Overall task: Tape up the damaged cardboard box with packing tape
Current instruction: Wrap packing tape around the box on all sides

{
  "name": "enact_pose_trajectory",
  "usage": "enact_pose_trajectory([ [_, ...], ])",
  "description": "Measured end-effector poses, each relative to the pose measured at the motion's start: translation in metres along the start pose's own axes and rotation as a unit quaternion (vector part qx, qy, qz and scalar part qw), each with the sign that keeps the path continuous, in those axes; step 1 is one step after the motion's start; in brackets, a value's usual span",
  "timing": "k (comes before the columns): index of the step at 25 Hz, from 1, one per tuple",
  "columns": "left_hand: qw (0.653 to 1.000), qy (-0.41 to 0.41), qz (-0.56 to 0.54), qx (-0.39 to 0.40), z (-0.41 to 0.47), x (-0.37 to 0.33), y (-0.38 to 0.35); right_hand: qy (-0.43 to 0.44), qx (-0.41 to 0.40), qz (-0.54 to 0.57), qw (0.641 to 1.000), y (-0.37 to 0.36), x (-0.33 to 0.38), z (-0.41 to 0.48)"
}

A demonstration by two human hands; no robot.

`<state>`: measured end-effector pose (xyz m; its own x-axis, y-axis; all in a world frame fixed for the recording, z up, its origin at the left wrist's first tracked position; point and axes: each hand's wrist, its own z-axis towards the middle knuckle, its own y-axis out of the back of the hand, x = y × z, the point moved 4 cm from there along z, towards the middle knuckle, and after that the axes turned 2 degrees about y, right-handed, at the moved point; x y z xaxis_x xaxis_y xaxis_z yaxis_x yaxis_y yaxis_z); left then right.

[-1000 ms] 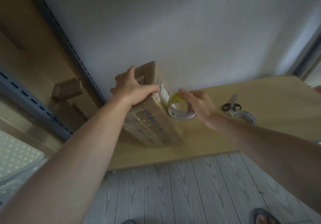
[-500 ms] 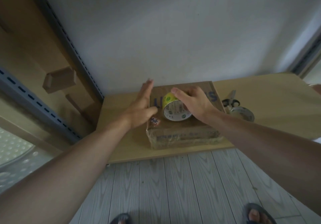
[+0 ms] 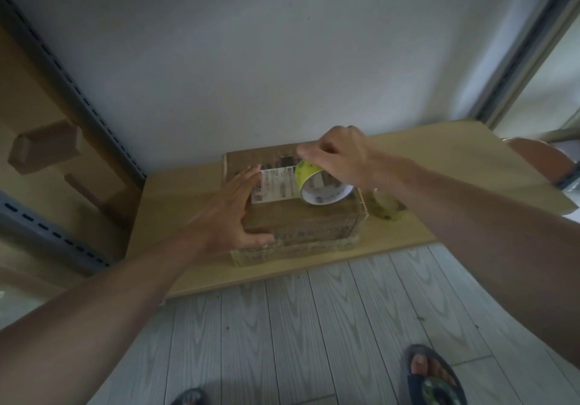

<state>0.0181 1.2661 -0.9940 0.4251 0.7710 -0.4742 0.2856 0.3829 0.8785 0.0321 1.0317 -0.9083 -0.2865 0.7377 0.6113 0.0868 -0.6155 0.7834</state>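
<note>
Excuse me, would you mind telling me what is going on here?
A person works on a cardboard box on a wooden table. The left hand presses flat on the box's top, beside its white label. The right hand holds a tape roll tilted over the top. A second roll lies on the table beside the box.

Dim grey daylight is coming from the right, the left side is lying in shadow, wide-angle distortion is bowing the frame edges, and slight blur is softening the right hand [image 3: 342, 156] and tape roll [image 3: 309, 173].
</note>
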Motion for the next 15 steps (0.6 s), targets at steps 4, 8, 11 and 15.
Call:
enact_pose_trajectory([
  [4, 0.999, 0.002, 0.052, 0.007, 0.002, -0.001, -0.001, -0.004, -0.008, -0.153, 0.988, 0.050, -0.046, -0.026],
  [8, 0.996, -0.015, 0.089, 0.002, 0.004, -0.002, -0.001, -0.032, -0.007, -0.190, 0.981, 0.043, -0.078, -0.044],
  [11, 0.996, -0.021, 0.080, -0.009, 0.004, -0.001, -0.001, -0.018, -0.025, -0.177, 0.984, 0.041, -0.077, -0.040],
  [15, 0.997, -0.021, 0.073, -0.006, 0.003, -0.001, -0.001, -0.014, -0.029, -0.195, 0.980, 0.033, -0.091, -0.044],
])
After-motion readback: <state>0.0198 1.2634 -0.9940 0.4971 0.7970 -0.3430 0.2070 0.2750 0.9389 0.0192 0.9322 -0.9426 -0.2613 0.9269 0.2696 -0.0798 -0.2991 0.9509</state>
